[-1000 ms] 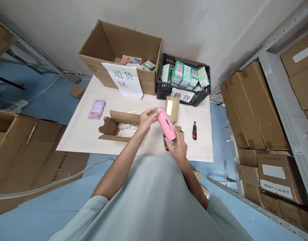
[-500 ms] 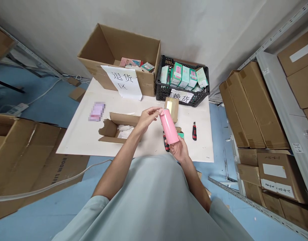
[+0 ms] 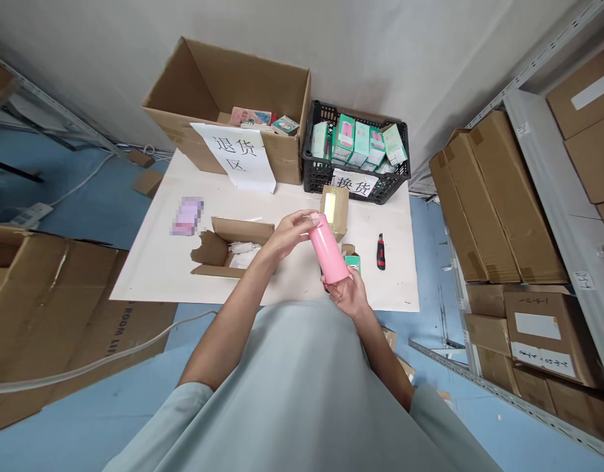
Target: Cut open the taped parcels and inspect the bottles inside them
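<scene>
A pink bottle (image 3: pixel 327 252) is held tilted above the white sheet (image 3: pixel 159 262), between both hands. My left hand (image 3: pixel 285 235) is closed on its upper end, by the cap. My right hand (image 3: pixel 348 295) grips its lower end from below. Under the bottle lie a small teal box (image 3: pixel 352 262) and an opened shipping carton (image 3: pixel 228 246) with white padding inside. A small brown box (image 3: pixel 334 210) stands just beyond the bottle.
A red utility knife (image 3: pixel 380 252) lies to the right. At the back stand a big cardboard box (image 3: pixel 223 98) with a paper sign and a black crate (image 3: pixel 321 174) of teal boxes. Shelves (image 3: pixel 552 196) with stacked cartons (image 3: pixel 489 210) fill the right; large cartons (image 3: pixel 51 295) sit left.
The bottle was turned about its long axis, so the black lettering on its side no longer shows. Both hands stayed on its ends. The view shifted slightly.
</scene>
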Tool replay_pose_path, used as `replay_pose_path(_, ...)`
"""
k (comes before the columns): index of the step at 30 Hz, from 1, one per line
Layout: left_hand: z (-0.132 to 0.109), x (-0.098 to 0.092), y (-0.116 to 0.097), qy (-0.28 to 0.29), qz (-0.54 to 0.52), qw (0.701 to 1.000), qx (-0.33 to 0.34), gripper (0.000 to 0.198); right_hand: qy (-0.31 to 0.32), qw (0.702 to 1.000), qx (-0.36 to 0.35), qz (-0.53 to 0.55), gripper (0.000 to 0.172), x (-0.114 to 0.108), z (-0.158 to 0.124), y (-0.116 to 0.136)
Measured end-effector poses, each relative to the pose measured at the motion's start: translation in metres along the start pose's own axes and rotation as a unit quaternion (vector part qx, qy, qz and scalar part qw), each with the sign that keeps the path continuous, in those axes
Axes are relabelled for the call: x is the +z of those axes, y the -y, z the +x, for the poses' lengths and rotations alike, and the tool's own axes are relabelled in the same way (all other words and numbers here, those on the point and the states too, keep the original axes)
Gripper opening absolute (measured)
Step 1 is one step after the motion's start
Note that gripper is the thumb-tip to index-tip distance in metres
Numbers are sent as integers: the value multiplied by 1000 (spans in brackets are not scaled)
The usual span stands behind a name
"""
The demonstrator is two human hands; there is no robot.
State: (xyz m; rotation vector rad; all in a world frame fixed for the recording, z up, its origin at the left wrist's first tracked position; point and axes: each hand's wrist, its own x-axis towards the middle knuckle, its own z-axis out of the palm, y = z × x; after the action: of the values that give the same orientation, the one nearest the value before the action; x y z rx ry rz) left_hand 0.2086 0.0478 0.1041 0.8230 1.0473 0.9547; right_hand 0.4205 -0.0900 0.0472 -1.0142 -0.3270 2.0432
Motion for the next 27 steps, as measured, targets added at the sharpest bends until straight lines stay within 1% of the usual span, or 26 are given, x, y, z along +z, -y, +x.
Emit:
replay_pose_path(2, 0, 1, 2, -10, -2, 1000, -2, 70, 4, 1000, 1, -13, 59, -5, 2, -2)
replay_pose_path(4, 1, 0, 5, -35, -5, 999, -3, 70, 5, 998, -3, -60, 65, -15, 6, 0)
replay_pose_path(5, 1, -1, 5, -49, -6, 999, -3, 70, -7, 995, -19, -97, 68, -21, 9, 3)
replay_pose_path(6, 1, -2, 6, -63, -4, 998, -1, 70, -33, 988, -47, -143, 68, -28, 12, 7)
replay_pose_path(7, 1, -5, 6, -77, -1, 997, 2, 69, -72, 975, -86, -192, 67, -36, 15, 13)
replay_pose_path(8, 0, -7, 6, -89, 4, 996, 5, 69, -121, 953, -133, -242, 64, -44, 19, 19)
replay_pose_path(9, -1, -10, 5, -102, 8, 995, 6, 68, -170, 925, -176, -290, 61, -52, 22, 25)
replay_pose_path(10, -1, -13, 5, -112, 11, 994, 5, 69, -208, 895, -209, -335, 57, -59, 25, 31)
replay_pose_path(11, -2, -16, 6, -120, 12, 993, 3, 69, -227, 869, -230, -376, 53, -66, 28, 36)
replay_pose_path(12, -3, -19, 6, -126, 10, 992, -1, 70, -231, 847, -243, -412, 50, -72, 30, 41)
replay_pose_path(15, -4, -25, 12, -138, -4, 990, -3, 68, -212, 792, -261, -510, 45, -84, 38, 50)
replay_pose_path(16, -4, -26, 15, -142, -10, 990, -2, 66, -215, 767, -260, -546, 43, -87, 42, 52)
replay_pose_path(18, -2, -27, 20, -149, -21, 989, 2, 64, -235, 706, -238, -624, 40, -92, 53, 55)
replay_pose_path(19, -2, -27, 23, -151, -26, 988, 3, 64, -239, 676, -216, -662, 39, -94, 59, 55)
replay_pose_path(21, -1, -27, 26, -150, -29, 988, 3, 63, -226, 625, -156, -731, 39, -98, 73, 55)
replay_pose_path(23, -3, -27, 28, -146, -27, 989, 1, 61, -197, 577, -86, -788, 42, -101, 86, 51)
replay_pose_path(25, -5, -27, 28, -147, -23, 989, -1, 59, -180, 529, -31, -829, 51, -104, 94, 43)
replay_pose_path(27, -8, -27, 28, -154, -18, 988, 0, 58, -176, 489, -7, -854, 57, -106, 99, 34)
